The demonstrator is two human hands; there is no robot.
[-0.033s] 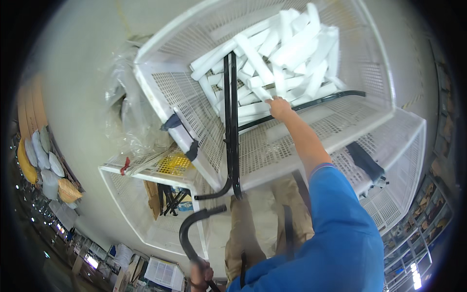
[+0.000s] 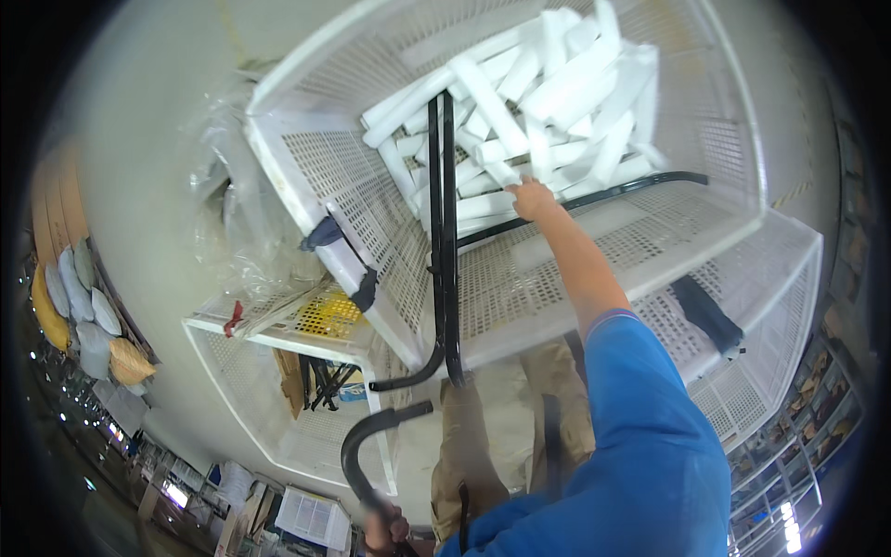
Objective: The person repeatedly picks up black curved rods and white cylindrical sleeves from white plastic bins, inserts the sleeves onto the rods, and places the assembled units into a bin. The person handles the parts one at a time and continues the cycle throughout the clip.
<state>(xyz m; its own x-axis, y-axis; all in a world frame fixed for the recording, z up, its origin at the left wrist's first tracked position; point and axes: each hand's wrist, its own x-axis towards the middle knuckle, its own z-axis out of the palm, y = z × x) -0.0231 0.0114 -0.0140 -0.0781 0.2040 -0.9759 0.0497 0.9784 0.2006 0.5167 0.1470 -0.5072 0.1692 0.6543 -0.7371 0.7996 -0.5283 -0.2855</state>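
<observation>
My right hand (image 2: 532,199) reaches into a large white plastic crate (image 2: 548,311). Its fingers are slightly apart at the near end of a white foam tube (image 2: 504,174); I see no firm grip on it. Many more white foam tubes (image 2: 575,93) lie heaped around it. Low at the left, my left hand (image 2: 385,531) is closed round a black bent tube (image 2: 353,450) with a hooked upper end. Two long black tubes (image 2: 450,241) lean over the crate's near left corner, their bent ends hanging outside. Another black tube (image 2: 594,195) lies inside, just beyond my right wrist.
Other white crates stand at the lower left (image 2: 278,441) and right (image 2: 789,306); the left one holds black parts and cardboard. Clear plastic bags (image 2: 246,218) lie left of the big crate. Dark cloth wraps (image 2: 322,234) hang on its left rim. Shelving (image 2: 812,399) runs along the right.
The crate and its contents have shifted very slightly in the view. My right hand stays at the foam tube, its fingers now a little more apart. The left hand still grips the bent tube.
</observation>
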